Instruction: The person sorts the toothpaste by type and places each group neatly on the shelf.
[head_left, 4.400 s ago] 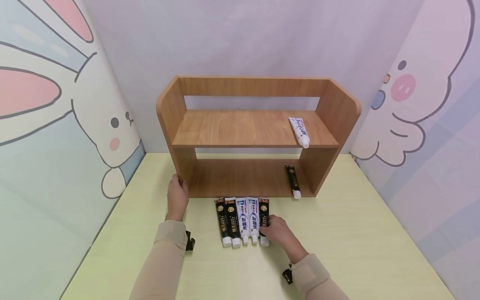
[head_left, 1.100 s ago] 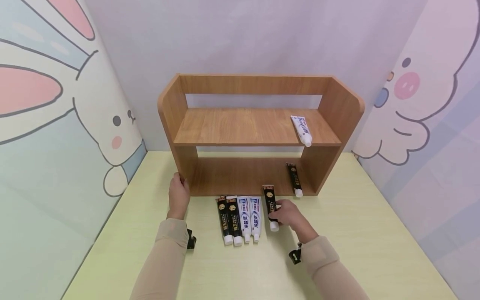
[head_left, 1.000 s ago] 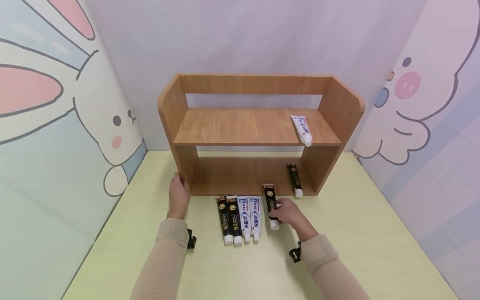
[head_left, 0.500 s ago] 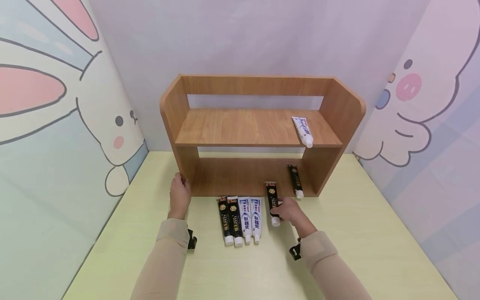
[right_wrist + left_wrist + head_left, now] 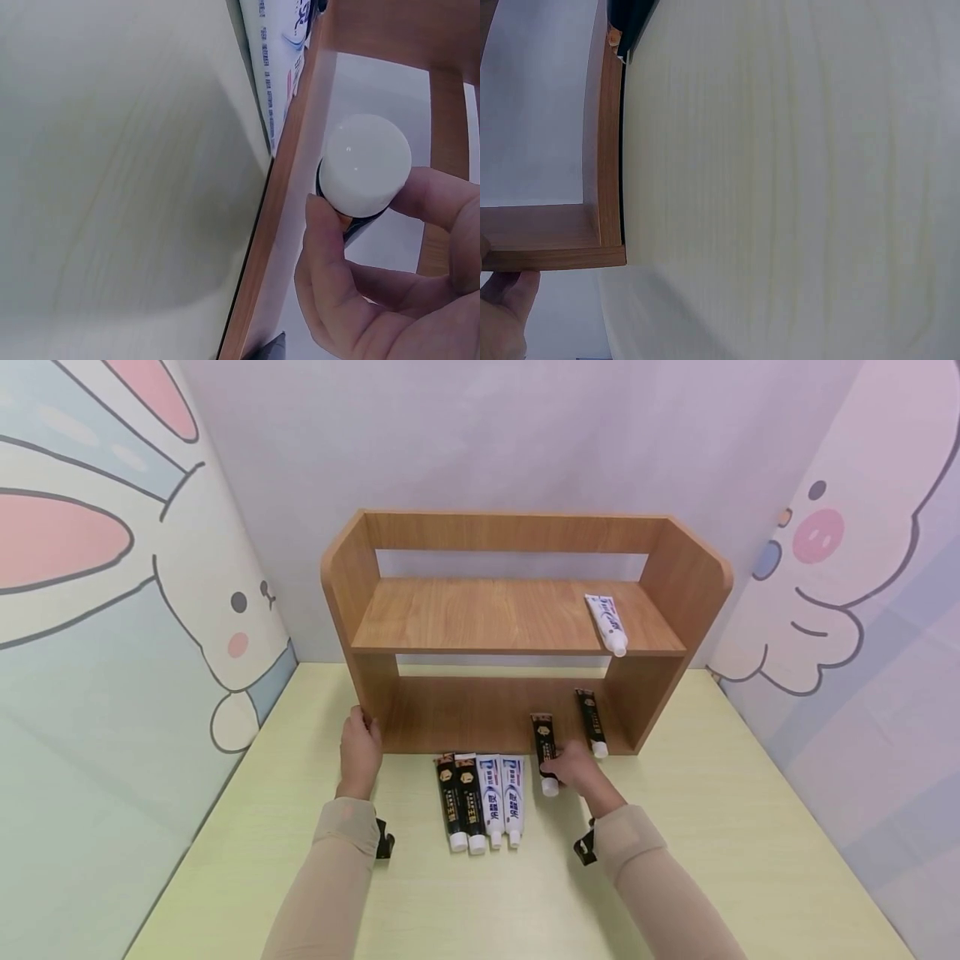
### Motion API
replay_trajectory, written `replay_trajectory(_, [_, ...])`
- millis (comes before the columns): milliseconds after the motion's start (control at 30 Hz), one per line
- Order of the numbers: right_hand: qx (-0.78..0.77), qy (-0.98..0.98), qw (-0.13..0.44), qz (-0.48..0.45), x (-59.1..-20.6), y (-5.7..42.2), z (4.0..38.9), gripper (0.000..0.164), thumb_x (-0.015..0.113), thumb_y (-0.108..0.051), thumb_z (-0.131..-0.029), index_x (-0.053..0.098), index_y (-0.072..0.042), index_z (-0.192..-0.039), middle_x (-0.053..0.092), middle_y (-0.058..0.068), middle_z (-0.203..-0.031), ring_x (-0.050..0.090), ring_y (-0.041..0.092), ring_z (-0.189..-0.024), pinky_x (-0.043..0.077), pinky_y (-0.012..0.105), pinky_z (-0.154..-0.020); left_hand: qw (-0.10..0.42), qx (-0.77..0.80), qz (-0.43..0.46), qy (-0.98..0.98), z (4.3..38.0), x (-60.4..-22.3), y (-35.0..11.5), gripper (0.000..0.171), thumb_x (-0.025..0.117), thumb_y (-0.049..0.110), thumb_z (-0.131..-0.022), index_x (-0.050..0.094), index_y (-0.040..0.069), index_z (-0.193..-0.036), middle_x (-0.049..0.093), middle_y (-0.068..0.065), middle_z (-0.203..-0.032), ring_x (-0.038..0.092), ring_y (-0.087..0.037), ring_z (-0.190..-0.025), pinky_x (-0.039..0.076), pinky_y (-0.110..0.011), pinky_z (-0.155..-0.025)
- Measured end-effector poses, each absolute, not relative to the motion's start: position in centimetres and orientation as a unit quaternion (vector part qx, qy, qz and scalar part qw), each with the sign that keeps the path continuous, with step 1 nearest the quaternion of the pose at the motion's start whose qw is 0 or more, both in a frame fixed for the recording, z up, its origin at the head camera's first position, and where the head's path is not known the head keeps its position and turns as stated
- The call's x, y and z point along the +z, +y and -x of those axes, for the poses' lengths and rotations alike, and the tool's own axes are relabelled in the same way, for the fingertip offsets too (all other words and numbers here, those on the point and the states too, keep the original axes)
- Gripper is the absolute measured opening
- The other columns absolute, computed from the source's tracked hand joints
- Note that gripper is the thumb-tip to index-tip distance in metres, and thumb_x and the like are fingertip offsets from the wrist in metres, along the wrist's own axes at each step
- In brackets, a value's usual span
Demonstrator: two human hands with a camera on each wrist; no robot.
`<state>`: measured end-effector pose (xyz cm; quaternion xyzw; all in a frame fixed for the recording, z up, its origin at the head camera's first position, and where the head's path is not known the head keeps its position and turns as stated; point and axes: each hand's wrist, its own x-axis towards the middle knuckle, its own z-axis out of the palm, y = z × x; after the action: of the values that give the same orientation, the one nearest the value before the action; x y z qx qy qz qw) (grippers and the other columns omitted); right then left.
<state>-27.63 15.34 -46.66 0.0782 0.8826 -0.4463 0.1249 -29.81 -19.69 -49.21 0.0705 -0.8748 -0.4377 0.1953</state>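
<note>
My right hand pinches a black toothpaste tube near its white cap. The tube's far end reaches over the front edge of the lower shelf. Seen from the right wrist, the cap faces the camera, with thumb and fingers on either side of it. My left hand grips the left side panel of the wooden shelf unit; the left wrist view has its fingers around the panel edge. Two black tubes and two white toothpaste tubes lie in a row before the shelf.
Another black tube lies on the lower shelf at the right. Above it, a white tube rests on the upper shelf, its cap past the front edge. The pale table extends around the unit, with cartoon-printed walls beside it.
My right hand has lifted the rightmost black tube out of the row and carried it forward and slightly right to the lower shelf. My left hand stays on the side panel.
</note>
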Motion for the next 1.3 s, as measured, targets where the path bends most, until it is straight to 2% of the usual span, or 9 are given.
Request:
replay_trajectory(267, [-0.427, 0.892, 0.116, -0.095, -46.9, 15.5, 29.0, 0.041, 0.068, -0.005, -0.086, 0.055, 0.012, -0.121, 0.059, 0.022, -0.103, 0.058, 0.028, -0.082, 0.054, 0.038, -0.066, 0.193, -0.445, -0.071, -0.872, 30.0, -49.3, -19.8, 0.03, 0.047, 0.01, -0.104, 0.04, -0.003, -0.13, 0.05, -0.023, -0.118, 0.054, -0.04, -0.108, 0.047, -0.053, -0.09])
replay_trajectory(500, [-0.434, 0.889, 0.111, -0.098, -46.6, 15.6, 30.1, 0.056, 0.066, -0.004, -0.087, 0.044, 0.014, -0.135, 0.053, 0.032, -0.124, 0.06, 0.032, -0.092, 0.055, 0.036, -0.067, 0.195, -0.443, -0.072, -0.872, 30.2, -49.1, -19.8, 0.03, 0.046, 0.01, -0.104, 0.041, -0.004, -0.129, 0.051, -0.024, -0.116, 0.055, -0.04, -0.106, 0.048, -0.053, -0.088])
replay_trajectory(700, [-0.419, 0.897, 0.099, -0.098, -46.9, 15.9, 30.7, 0.046, 0.068, -0.006, -0.086, 0.052, 0.013, -0.125, 0.057, 0.026, -0.109, 0.058, 0.031, -0.085, 0.053, 0.037, -0.065, 0.193, -0.442, -0.067, -0.873, 30.0, -49.2, -19.7, 0.031, 0.047, 0.011, -0.104, 0.041, -0.004, -0.13, 0.051, -0.025, -0.118, 0.054, -0.041, -0.108, 0.048, -0.054, -0.088])
replay_trajectory(900, [-0.404, 0.905, 0.093, -0.098, -47.2, 16.1, 31.1, 0.05, 0.069, -0.009, -0.087, 0.05, 0.012, -0.128, 0.057, 0.025, -0.11, 0.058, 0.031, -0.086, 0.053, 0.038, -0.067, 0.192, -0.441, -0.07, -0.874, 29.8, -49.4, -19.8, 0.03, 0.047, 0.01, -0.104, 0.041, -0.004, -0.129, 0.05, -0.025, -0.119, 0.054, -0.041, -0.108, 0.047, -0.055, -0.089])
replay_trajectory(1100, [-0.408, 0.902, 0.089, -0.107, -47.9, 16.4, 31.8, 0.044, 0.069, -0.009, -0.088, 0.054, 0.011, -0.124, 0.058, 0.023, -0.107, 0.057, 0.031, -0.085, 0.052, 0.037, -0.068, 0.181, -0.449, -0.074, -0.872, 29.7, -49.5, -19.8, 0.035, 0.049, 0.011, -0.103, 0.039, -0.003, -0.134, 0.048, -0.024, -0.125, 0.052, -0.039, -0.113, 0.045, -0.055, -0.094])
replay_trajectory(1300, [-0.409, 0.902, 0.086, -0.105, -48.1, 16.5, 32.2, 0.044, 0.068, -0.01, -0.089, 0.053, 0.011, -0.124, 0.058, 0.025, -0.112, 0.057, 0.033, -0.089, 0.053, 0.04, -0.072, 0.186, -0.441, -0.07, -0.875, 29.8, -49.5, -19.8, 0.033, 0.048, 0.01, -0.103, 0.04, -0.005, -0.132, 0.049, -0.025, -0.121, 0.053, -0.041, -0.111, 0.047, -0.055, -0.091])
